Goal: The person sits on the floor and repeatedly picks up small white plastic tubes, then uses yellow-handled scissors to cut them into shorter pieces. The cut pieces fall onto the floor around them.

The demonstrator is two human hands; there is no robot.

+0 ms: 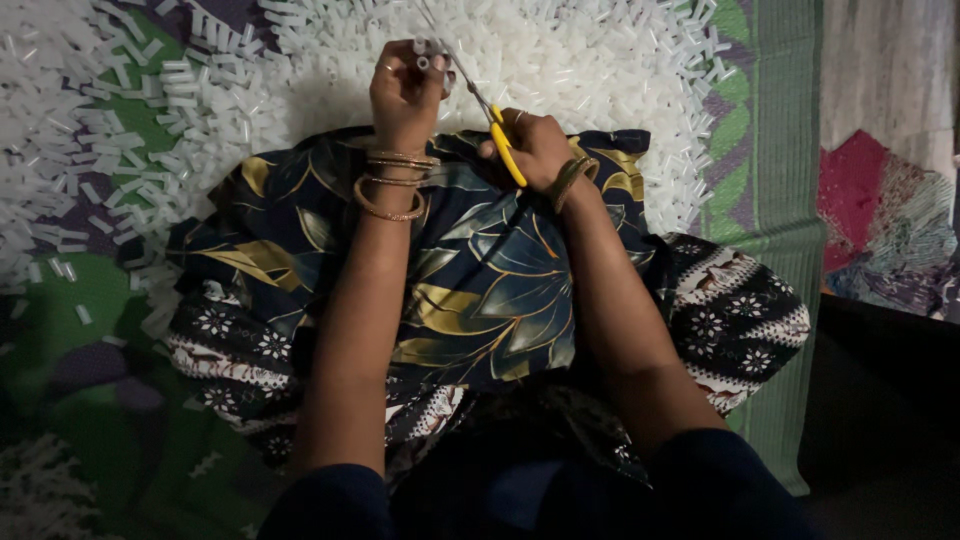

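Note:
My left hand [403,92] is raised over my lap and pinches a few short white plastic tubes [430,55] between its fingertips. My right hand [535,145] grips yellow-handled scissors [490,115], whose blades reach up to the tubes in the left hand. Gold bangles [392,185] circle my left wrist and a bangle sits on the right wrist. Both hands hover above a dark floral cloth [480,280] spread over my lap.
A big heap of cut white tube pieces [560,60] covers the mat ahead and spreads to the left [80,150]. A green patterned mat [770,150] lies underneath. A colourful patchwork cloth [880,220] lies at the right, with dark floor [880,400] beside it.

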